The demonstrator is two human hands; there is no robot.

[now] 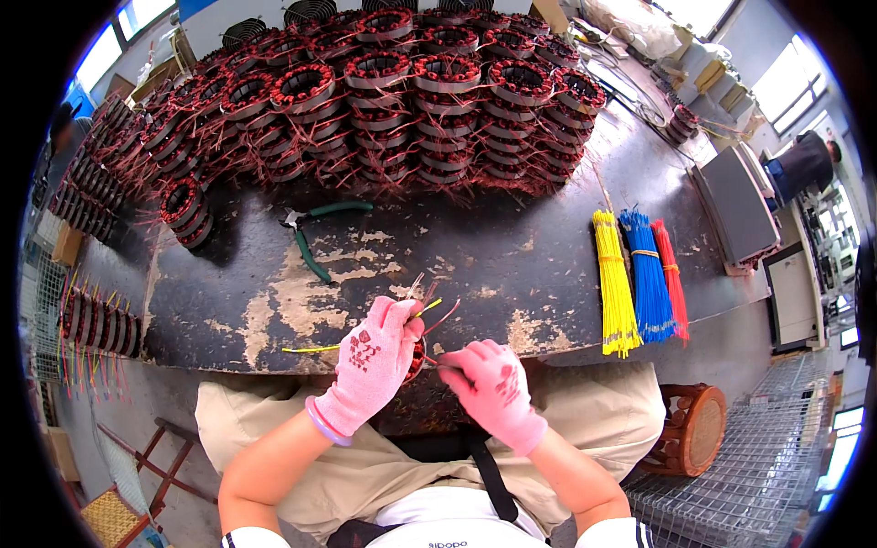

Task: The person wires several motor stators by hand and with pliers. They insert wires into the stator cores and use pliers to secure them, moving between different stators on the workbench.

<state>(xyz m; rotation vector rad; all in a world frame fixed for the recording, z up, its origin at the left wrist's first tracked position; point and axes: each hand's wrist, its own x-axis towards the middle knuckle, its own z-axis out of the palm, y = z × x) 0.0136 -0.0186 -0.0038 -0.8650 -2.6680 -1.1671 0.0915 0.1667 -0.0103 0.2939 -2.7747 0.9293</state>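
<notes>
My left hand (373, 356), in a pink glove, is closed at the bench's front edge with a yellow wire (311, 349) running through it. One end of the wire sticks out left, the other past the fingertips, beside several thin copper-coloured leads (445, 319). Partly hidden behind this hand is a wound motor stator (417, 359) with red windings. My right hand (493, 388), gloved alike, pinches a thin reddish lead close to the stator's right side. Green-handled cutting pliers (340, 208) lie spread on the bench beyond my hands.
Tall stacks of stators (448, 73) fill the back of the worn bench (548, 237). A short stator stack (187, 215) stands front left of them. Bundles of yellow (613, 279), blue (647, 274) and red wires (673, 283) lie at right. Wired stators (100, 321) sit far left.
</notes>
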